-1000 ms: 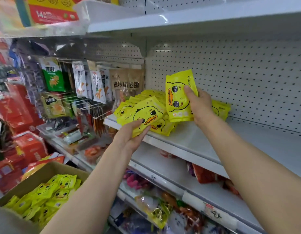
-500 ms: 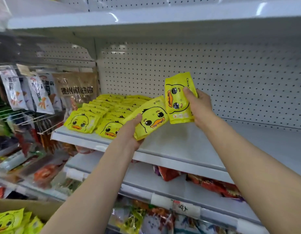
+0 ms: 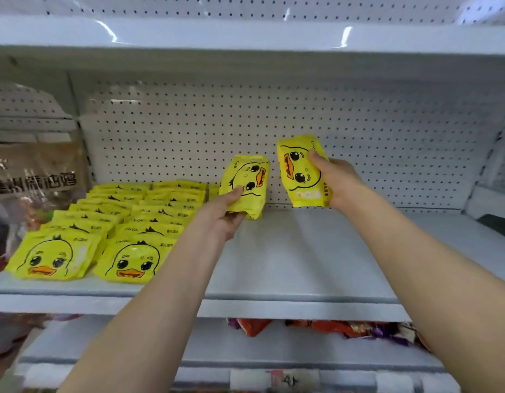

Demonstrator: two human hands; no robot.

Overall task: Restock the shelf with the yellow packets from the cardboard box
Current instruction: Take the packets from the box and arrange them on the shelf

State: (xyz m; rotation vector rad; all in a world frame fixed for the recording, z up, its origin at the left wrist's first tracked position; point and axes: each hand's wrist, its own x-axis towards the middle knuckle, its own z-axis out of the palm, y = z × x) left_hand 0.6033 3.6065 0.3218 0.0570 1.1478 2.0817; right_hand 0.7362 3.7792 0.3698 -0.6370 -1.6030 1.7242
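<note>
Two rows of yellow duck-face packets [image 3: 104, 222] already lie flat and overlapping on the left part of the white shelf [image 3: 288, 268], running from its front edge back toward the pegboard panel [image 3: 387, 137]. At the far left, a brown printed bag [image 3: 33, 177] hangs beside them, its label blurred. Moving right, your left hand [image 3: 220, 214] reaches in palm up, thumb pressed on the front of a yellow packet [image 3: 244, 185] and fingers curled beneath it; the packet stands nearly upright, its lower edge at or just above the shelf surface near the back, right beside the stocked rows. Further right, your right hand [image 3: 335, 180] grips a second yellow packet [image 3: 301, 171], thumb across its printed face and fingers wrapped behind, holding it upright and clear of the shelf in front of the pegboard. Both duck faces are turned sideways. Below, on the lower shelf [image 3: 189, 347], red and orange snack bags [image 3: 330, 327] lie toward the right. The cardboard box is out of view.
</note>
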